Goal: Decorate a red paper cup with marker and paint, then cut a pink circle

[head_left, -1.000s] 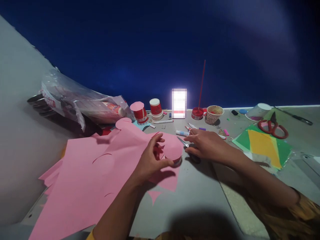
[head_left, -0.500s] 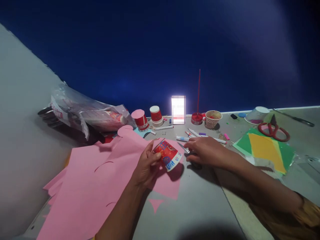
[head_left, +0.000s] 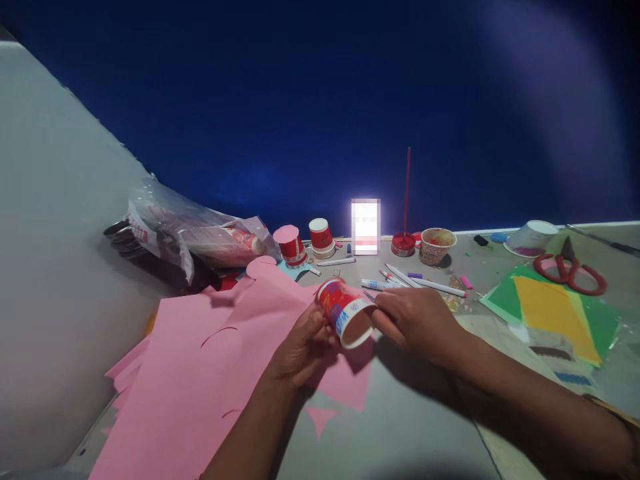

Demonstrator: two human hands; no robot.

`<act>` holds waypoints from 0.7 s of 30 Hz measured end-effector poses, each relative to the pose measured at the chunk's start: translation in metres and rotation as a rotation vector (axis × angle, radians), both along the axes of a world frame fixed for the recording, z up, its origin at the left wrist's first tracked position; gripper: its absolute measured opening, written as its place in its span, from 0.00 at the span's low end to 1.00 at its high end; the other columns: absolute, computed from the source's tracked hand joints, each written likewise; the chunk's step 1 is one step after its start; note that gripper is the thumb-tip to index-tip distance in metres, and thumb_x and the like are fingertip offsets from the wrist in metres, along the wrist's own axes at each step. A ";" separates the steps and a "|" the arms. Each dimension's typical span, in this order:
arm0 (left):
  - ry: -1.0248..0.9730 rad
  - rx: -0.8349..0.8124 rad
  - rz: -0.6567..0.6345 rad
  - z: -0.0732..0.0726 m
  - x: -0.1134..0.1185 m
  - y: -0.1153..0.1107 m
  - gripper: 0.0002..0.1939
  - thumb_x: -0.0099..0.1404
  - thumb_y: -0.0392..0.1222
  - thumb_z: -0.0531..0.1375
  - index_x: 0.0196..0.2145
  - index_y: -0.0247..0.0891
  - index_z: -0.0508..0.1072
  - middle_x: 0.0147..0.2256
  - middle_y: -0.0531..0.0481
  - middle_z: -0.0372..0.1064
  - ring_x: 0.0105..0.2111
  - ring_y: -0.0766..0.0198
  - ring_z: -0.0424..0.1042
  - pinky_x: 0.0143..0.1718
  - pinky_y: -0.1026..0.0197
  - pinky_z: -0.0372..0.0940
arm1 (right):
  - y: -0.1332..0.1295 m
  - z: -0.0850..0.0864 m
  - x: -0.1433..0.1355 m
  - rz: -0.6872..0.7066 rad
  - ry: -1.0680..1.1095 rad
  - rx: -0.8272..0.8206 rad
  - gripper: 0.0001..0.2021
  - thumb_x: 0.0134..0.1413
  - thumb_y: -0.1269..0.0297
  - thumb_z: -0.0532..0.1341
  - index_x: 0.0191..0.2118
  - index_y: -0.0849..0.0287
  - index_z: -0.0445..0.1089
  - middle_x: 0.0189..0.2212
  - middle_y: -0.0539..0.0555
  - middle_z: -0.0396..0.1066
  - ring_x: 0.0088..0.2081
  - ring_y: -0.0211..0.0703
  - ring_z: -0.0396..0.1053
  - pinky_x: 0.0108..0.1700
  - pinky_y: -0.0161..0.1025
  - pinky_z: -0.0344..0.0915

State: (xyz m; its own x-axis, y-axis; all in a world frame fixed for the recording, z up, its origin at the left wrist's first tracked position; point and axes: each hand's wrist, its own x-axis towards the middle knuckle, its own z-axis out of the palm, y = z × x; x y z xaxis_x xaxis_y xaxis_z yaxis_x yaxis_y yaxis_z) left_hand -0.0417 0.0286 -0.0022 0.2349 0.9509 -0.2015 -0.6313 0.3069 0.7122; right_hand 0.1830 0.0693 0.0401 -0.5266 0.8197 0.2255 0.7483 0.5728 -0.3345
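Observation:
A red paper cup [head_left: 336, 300] with blue and purple drawing on it lies tilted in my left hand [head_left: 305, 343], its open white-rimmed mouth facing down to the right. The fingers of that hand are wrapped round the cup's left side. My right hand [head_left: 417, 323] is closed on a small pair of scissors [head_left: 370, 297], and only a short stretch of silver blade shows. The blade is by the upper edge of the cup's rim; whether it touches I cannot tell. Beneath the cup spreads pink paper [head_left: 185, 380], with a small pink scrap [head_left: 320, 420] beside it.
Two upturned red cups, one pink-topped [head_left: 290, 247], stand at the back beside a plastic bag [head_left: 200, 227]. Markers [head_left: 435, 287], a red pot with a stick [head_left: 403, 244] and a patterned cup [head_left: 437, 247] lie behind my right hand. Red-handled scissors [head_left: 570, 273] rest near green and yellow sheets [head_left: 553, 313].
The cup has turned so its open mouth shows. My right hand has brought the scissors to the rim. The whole view has shifted slightly.

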 end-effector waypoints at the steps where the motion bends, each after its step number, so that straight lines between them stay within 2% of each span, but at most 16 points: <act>1: 0.021 0.002 -0.012 -0.002 -0.002 0.000 0.45 0.55 0.57 0.78 0.64 0.39 0.70 0.43 0.44 0.79 0.36 0.58 0.78 0.36 0.58 0.76 | 0.003 0.000 0.002 -0.028 0.072 -0.035 0.18 0.66 0.58 0.55 0.25 0.58 0.69 0.25 0.54 0.74 0.27 0.41 0.65 0.31 0.42 0.42; 4: 0.041 -0.005 0.085 -0.004 -0.007 0.004 0.40 0.62 0.67 0.70 0.62 0.39 0.72 0.45 0.41 0.77 0.39 0.54 0.79 0.39 0.52 0.79 | 0.014 0.001 0.007 -0.071 0.318 -0.260 0.22 0.63 0.51 0.53 0.20 0.56 0.60 0.19 0.50 0.63 0.24 0.39 0.59 0.30 0.40 0.47; 7: 0.026 0.018 0.241 -0.001 -0.008 0.006 0.32 0.71 0.64 0.63 0.62 0.38 0.74 0.54 0.38 0.75 0.46 0.56 0.79 0.48 0.51 0.79 | 0.025 -0.001 0.010 -0.109 0.474 -0.569 0.23 0.57 0.45 0.56 0.18 0.54 0.59 0.16 0.46 0.57 0.20 0.36 0.52 0.27 0.39 0.48; 10: 0.011 0.047 0.270 0.003 -0.005 0.006 0.29 0.75 0.62 0.58 0.62 0.39 0.75 0.60 0.38 0.73 0.53 0.55 0.78 0.54 0.53 0.77 | 0.030 -0.009 0.010 -0.124 0.558 -0.741 0.24 0.53 0.42 0.59 0.18 0.55 0.63 0.14 0.46 0.58 0.19 0.34 0.50 0.26 0.38 0.46; 13: 0.006 0.062 0.271 0.004 -0.001 0.005 0.30 0.77 0.63 0.55 0.62 0.37 0.75 0.62 0.38 0.73 0.60 0.54 0.75 0.57 0.56 0.74 | 0.027 -0.015 0.006 -0.127 0.612 -0.783 0.24 0.51 0.42 0.62 0.17 0.56 0.64 0.14 0.46 0.61 0.19 0.34 0.51 0.25 0.37 0.46; 15: -0.013 0.058 0.266 0.004 0.002 0.006 0.30 0.78 0.62 0.53 0.61 0.35 0.76 0.61 0.37 0.74 0.60 0.55 0.75 0.58 0.58 0.73 | 0.022 -0.015 0.002 -0.124 0.597 -0.775 0.23 0.51 0.43 0.63 0.17 0.56 0.65 0.14 0.47 0.63 0.18 0.34 0.53 0.24 0.37 0.47; 21: -0.091 -0.026 0.175 0.002 0.004 0.007 0.29 0.79 0.60 0.52 0.60 0.33 0.75 0.55 0.35 0.79 0.57 0.46 0.78 0.59 0.42 0.73 | 0.010 -0.009 -0.007 -0.044 0.483 -0.673 0.23 0.55 0.45 0.58 0.17 0.55 0.62 0.15 0.46 0.59 0.18 0.34 0.54 0.24 0.37 0.47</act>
